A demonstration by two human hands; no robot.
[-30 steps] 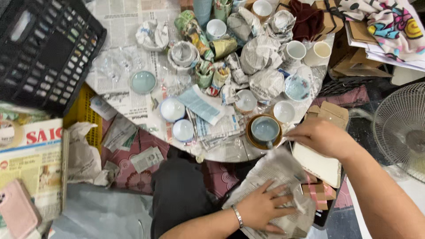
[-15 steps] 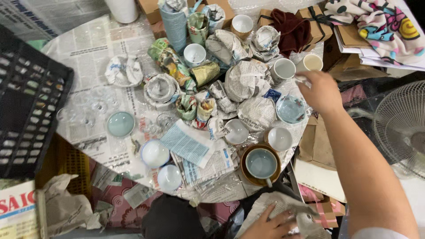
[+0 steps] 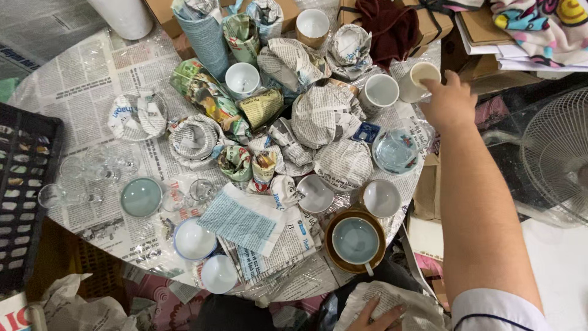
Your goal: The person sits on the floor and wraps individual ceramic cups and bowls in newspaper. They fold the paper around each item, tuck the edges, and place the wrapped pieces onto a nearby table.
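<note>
Cream mug (image 3: 418, 80) sits at far right edge of round table (image 3: 73, 79), upright w/ mouth up, my right hand (image 3: 450, 101) closing fingers on its side, grip partly hidden; left hand (image 3: 380, 317) rests flat, open, on newspaper sheet (image 3: 422, 309), cut off by frame bottom.

I see bright, even overhead light, soft short shadows. Glare on plastic sheet (image 3: 92, 178) at 9 o'clock and glass bowl (image 3: 395, 150). Centre sharp; slight motion blur on right hand (image 3: 450, 101) at 1 o'clock. Mild wide-angle stretch at edges.
</note>
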